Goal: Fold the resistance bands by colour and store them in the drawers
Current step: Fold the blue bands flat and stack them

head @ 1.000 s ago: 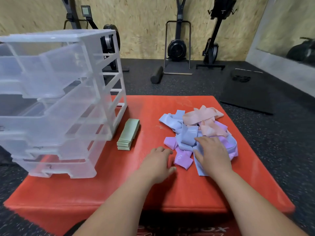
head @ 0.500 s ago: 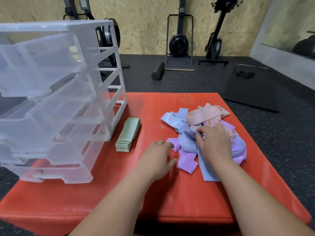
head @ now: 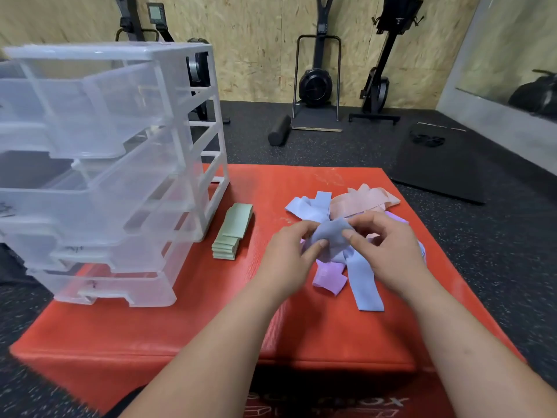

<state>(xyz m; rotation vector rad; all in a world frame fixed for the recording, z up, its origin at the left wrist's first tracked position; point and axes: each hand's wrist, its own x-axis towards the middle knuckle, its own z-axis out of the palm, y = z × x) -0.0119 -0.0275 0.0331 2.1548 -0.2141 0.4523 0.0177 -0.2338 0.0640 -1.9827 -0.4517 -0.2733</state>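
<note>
The drawer unit [head: 114,164] runs off the left edge, its drawer fronts cut away. Both hands cover the middle of the band pile [head: 346,236], hiding how the blue band [head: 331,233] loops beneath. The worktop [head: 187,327] loses its near corners behind the forearms.

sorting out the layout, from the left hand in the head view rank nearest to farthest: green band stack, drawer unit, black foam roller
1. green band stack, just left of the left hand
2. drawer unit, farther left on the red box
3. black foam roller, on the floor beyond
</note>
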